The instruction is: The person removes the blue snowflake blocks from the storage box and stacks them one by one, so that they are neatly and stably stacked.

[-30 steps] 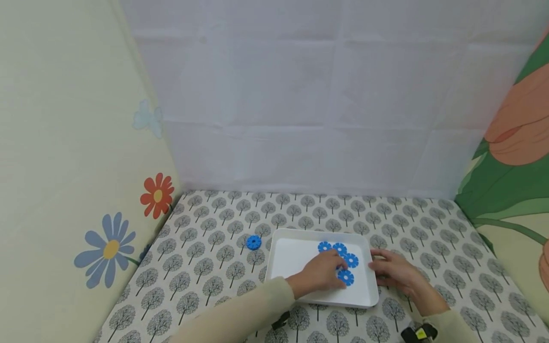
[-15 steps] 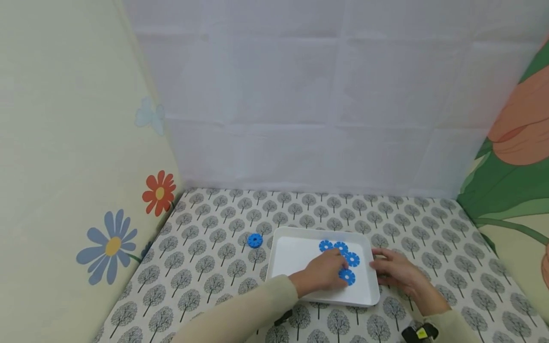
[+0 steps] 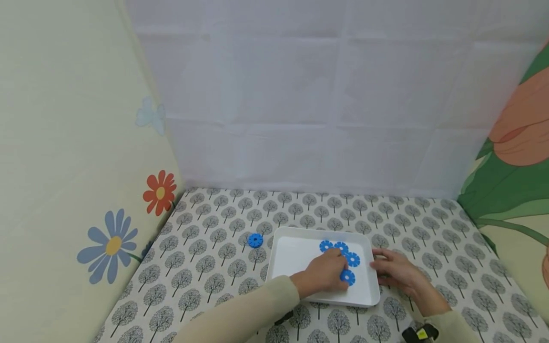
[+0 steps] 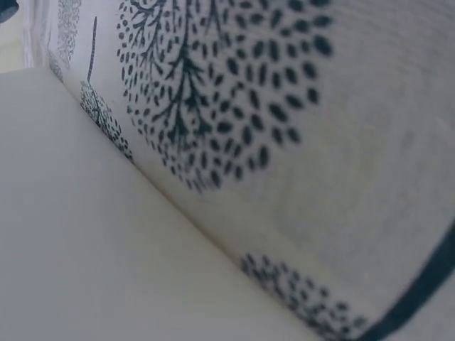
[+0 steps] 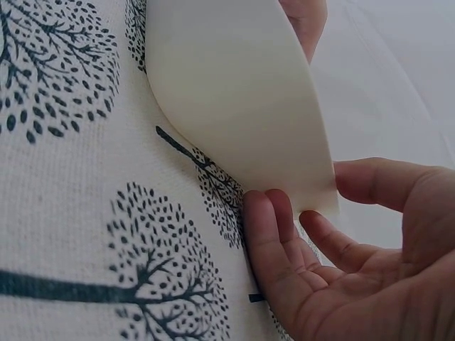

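A white tray (image 3: 296,238) lies on the table, with several blue notched interlocking discs (image 3: 353,259) towards its right side. My left hand (image 3: 324,271) reaches into the tray, its thumb and a fingertip at the left edge of the nearest blue disc (image 3: 349,277); its other fingers are hidden. My right hand (image 3: 396,271) holds the tray's right edge. In the right wrist view, the right thumb (image 5: 373,182) presses on the rim and the curled fingers (image 5: 266,249) meet the outer wall. The left wrist view has only the tray's pale outer wall (image 4: 92,234) and cloth.
Another blue disc, or a small stack of them (image 3: 255,240), sits on the cloth left of the tray. A tree-print tablecloth (image 3: 214,281) covers the table. Behind it hangs a white sheet (image 3: 274,119), and painted walls (image 3: 77,143) flank both sides.
Both hands, the tray and the discs keep their places relative to each other. The whole head view has shifted slightly.
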### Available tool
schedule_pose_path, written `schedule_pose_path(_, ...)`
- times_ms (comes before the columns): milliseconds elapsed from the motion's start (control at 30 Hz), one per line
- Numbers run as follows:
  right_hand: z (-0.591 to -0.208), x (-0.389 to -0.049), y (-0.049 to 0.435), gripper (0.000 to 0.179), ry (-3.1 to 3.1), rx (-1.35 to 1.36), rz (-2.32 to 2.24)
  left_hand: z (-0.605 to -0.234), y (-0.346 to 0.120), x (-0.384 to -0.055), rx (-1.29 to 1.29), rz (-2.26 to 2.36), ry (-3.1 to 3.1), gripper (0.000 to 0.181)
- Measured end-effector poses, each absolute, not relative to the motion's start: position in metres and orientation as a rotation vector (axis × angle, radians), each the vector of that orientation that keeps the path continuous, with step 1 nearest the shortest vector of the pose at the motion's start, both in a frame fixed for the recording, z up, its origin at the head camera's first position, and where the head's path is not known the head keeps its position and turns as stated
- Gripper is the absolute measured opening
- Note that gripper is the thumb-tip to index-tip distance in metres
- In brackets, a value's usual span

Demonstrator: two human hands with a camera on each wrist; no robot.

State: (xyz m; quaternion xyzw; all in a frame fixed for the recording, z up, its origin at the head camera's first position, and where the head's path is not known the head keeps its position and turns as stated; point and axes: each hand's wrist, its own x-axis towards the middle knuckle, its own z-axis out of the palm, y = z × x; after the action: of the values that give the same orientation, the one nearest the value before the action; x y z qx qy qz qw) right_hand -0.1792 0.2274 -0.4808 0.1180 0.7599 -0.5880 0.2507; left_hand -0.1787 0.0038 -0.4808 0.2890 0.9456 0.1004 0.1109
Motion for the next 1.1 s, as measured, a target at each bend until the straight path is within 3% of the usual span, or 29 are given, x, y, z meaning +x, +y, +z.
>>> schedule_pose_path(533,-0.480,-0.177,0.225,0.063,2.086,0.320,-1.594,-0.478,0.003,-0.175,0.895,0.272,2.809,0.043)
schedule_pose_path(1100,-0.483,-0.177,0.226,0.063,2.103,0.290,-1.616,-0.453,-0.015,-0.178,0.795,0.604,2.852,0.039)
